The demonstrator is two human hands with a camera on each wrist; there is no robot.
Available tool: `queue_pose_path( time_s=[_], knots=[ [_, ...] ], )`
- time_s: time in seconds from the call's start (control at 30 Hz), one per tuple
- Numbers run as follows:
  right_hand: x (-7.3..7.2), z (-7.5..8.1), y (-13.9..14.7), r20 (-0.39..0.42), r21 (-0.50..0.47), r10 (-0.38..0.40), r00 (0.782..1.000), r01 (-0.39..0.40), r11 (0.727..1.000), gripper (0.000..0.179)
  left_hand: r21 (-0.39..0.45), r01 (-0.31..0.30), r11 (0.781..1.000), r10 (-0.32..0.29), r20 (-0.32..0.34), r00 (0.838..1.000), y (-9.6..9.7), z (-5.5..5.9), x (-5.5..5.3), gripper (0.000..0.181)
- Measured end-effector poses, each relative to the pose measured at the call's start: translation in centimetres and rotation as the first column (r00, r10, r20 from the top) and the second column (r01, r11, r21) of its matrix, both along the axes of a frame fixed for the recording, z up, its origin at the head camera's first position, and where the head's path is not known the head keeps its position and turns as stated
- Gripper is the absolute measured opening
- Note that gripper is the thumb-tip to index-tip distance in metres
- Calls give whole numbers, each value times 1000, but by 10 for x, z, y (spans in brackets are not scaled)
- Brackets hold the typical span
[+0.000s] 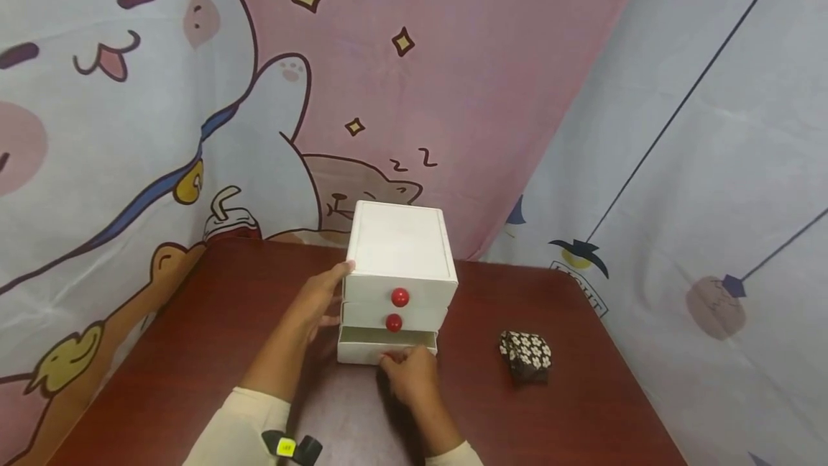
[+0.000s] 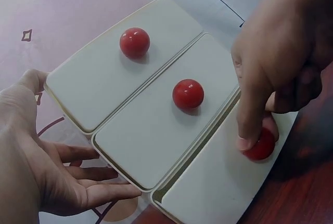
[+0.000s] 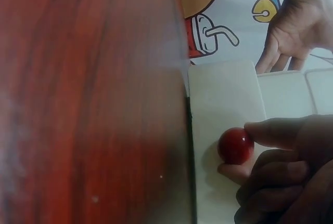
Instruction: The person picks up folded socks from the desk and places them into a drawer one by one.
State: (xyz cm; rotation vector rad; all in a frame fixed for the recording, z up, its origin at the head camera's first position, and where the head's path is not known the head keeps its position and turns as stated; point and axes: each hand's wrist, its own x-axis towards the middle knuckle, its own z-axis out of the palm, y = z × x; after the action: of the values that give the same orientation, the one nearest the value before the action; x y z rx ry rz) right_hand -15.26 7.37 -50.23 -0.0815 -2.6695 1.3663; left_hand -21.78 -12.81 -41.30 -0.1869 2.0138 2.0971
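A small white drawer cabinet (image 1: 401, 239) with three stacked drawers stands on the table. The bottom drawer (image 1: 356, 354) is pulled partly out, and what shows of its inside holds nothing visible. My right hand (image 1: 415, 375) pinches that drawer's round red knob (image 3: 235, 146) between thumb and index finger, other fingers curled. Against the cabinet's left side rests my left hand (image 1: 315, 302), thumb at the top edge and fingers extended along the wall. The upper two drawers, each with a red knob (image 2: 135, 42), are closed.
A folded dark cloth item with a white flower pattern (image 1: 527, 355) lies on the table right of the cabinet. The reddish-brown table (image 1: 246, 322) meets printed cartoon curtains (image 1: 466, 92) at its back and sides.
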Motion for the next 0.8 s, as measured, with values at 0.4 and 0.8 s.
queue_pose_path(
  time_s=[0.4,0.8],
  knots=[
    [18,3,2,66,24,37,997,-39,999,40,7,15,1000,-15,-3,1000,-1,0,1,80],
    [35,4,4,23,207,41,999,-45,977,33,-2,-4,1000,4,-1,1000,1,-2,1,81]
  ],
)
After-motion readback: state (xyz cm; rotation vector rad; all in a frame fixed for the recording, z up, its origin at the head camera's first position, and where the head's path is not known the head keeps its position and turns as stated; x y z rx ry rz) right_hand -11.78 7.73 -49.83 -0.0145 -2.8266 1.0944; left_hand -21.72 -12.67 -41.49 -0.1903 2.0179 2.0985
